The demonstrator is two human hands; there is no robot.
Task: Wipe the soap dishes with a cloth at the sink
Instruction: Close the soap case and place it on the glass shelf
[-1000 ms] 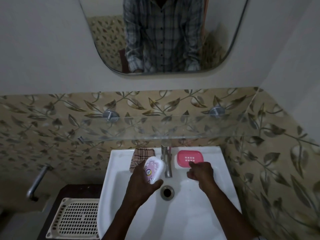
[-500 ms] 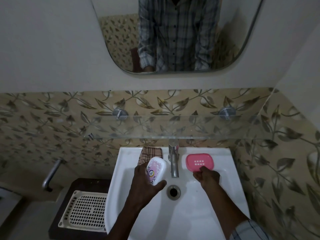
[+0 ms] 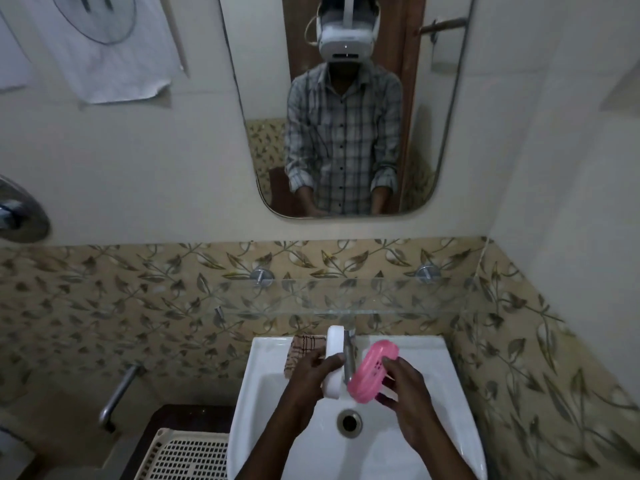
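Pink soap dish (image 3: 367,372) — in right-hand grip (image 3: 403,386)

No text, label, brand or number is legible on anything in view.

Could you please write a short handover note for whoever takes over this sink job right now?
Left hand: holds the white soap dish on edge over the basin.
Right hand: holds the pink soap dish tilted, beside the tap.
Cloth: lies untouched on the sink rim, back left.
Done: both dishes picked up.
Left: take the cloth, wipe each dish, set them back.
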